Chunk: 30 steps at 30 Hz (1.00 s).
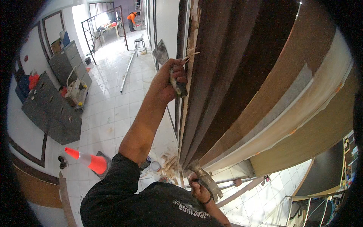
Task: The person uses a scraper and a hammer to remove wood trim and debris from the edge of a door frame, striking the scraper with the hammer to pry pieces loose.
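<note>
My left hand [174, 80] is raised at the edge of a dark wood panel [227, 49], closed round the handle of a scraper. The flat metal blade of the scraper [161, 52] points up and away from the panel. Pale splintered wood [191, 54] shows at the thumb and fingertips, against the panel's rough edge. Lower down, my right hand [198, 189] is closed on a hammer-like tool [207, 180] with a worn, dull metal head. Its handle is mostly hidden by the hand. A dark band circles the right wrist.
Wood scraps [170, 164] lie on the tiled floor below, beside a traffic cone [89, 159]. Grey cabinets [51, 106] line the left wall. Farther off are a stool [140, 46], a long metal bar [127, 73], a scaffold frame [124, 28] and a bending person in orange [132, 18].
</note>
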Available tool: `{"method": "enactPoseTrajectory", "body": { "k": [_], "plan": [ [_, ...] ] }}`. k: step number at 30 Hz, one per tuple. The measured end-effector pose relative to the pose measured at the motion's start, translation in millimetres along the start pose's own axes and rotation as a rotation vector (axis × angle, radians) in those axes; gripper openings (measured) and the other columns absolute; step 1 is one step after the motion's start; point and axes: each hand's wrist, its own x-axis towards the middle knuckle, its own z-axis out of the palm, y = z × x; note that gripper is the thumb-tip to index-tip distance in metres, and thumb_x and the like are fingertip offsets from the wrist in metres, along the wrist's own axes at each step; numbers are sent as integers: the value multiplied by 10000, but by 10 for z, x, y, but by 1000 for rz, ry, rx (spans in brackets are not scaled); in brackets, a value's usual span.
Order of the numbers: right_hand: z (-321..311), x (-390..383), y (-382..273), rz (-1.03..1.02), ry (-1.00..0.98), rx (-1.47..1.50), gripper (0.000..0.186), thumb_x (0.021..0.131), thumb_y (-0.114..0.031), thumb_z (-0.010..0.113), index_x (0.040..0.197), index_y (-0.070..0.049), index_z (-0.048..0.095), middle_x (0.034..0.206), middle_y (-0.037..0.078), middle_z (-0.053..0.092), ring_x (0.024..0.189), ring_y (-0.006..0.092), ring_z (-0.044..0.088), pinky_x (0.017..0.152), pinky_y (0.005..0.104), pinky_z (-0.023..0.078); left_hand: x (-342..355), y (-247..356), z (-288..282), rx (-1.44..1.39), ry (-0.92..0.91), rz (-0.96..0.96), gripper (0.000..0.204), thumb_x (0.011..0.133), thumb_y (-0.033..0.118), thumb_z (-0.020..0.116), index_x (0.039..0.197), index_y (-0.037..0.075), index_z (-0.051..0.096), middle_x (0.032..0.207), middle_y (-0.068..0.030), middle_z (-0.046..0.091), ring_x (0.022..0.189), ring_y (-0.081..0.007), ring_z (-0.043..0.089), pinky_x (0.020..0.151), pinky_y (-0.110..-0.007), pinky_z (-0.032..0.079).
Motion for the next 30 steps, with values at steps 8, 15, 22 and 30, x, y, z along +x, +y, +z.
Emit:
{"method": "enactPoseTrajectory", "body": {
  "k": [8,15,22,30],
  "plan": [
    [11,107,-60,42,106,53,265,810,-338,524,790,-101,641,748,102,622,703,329,554,589,425,400,-382,-293,87,594,122,238,177,822,220,623,809,60,549,607,3,516,451,-75,469,404,-217,387],
    [26,191,-35,19,29,44,215,745,-306,580,789,-103,633,691,109,600,642,341,541,588,430,400,-265,-187,103,1381,337,849,362,698,287,762,902,20,626,726,-75,635,622,-139,606,577,-280,485],
    [93,219,103,63,-13,-62,230,701,-333,597,809,-133,634,747,131,579,629,355,538,567,460,403,99,-19,207,1437,370,1097,226,736,227,727,748,19,640,666,-56,632,585,-123,602,526,-261,468],
    [64,282,77,-98,-15,-15,265,867,-290,482,865,-29,534,749,70,516,617,173,474,544,299,382,-268,200,-153,1193,567,907,202,729,171,724,844,39,622,732,-41,619,489,-59,510,448,-208,410]
  ]
}}
